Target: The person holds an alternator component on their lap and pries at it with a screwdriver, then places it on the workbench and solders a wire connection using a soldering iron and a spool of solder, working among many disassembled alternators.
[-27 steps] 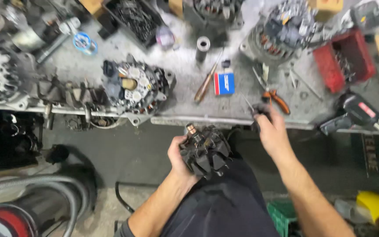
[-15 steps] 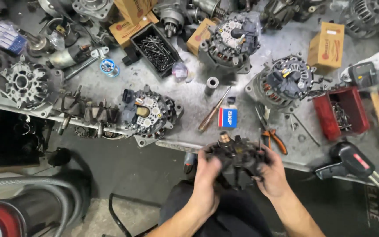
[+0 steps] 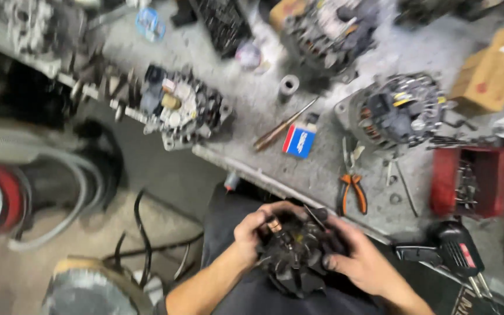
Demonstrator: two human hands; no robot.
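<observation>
I hold a black, greasy alternator part (image 3: 294, 252) with a fan-like face over my lap, below the bench edge. My left hand (image 3: 256, 228) grips its left and upper side, fingers curled over the top near a small copper-coloured piece. My right hand (image 3: 357, 260) clasps its right side, thumb pressed on the rim. Both hands are dirty. The frame is blurred, so fine detail of the part is unclear.
The grey metal bench (image 3: 322, 175) carries orange-handled pliers (image 3: 352, 192), a small blue and red box (image 3: 299, 140), a screwdriver (image 3: 283, 125), two alternators (image 3: 401, 108) (image 3: 183, 108), a red parts tray (image 3: 469, 181), a cardboard box (image 3: 491, 70) and a black power tool (image 3: 447, 248). Hoses and a red-and-black machine (image 3: 13, 192) lie at left.
My right hand came off the bench and joined the left on the alternator part. The part now sits lower over my lap, and the view has tilted and moved closer.
</observation>
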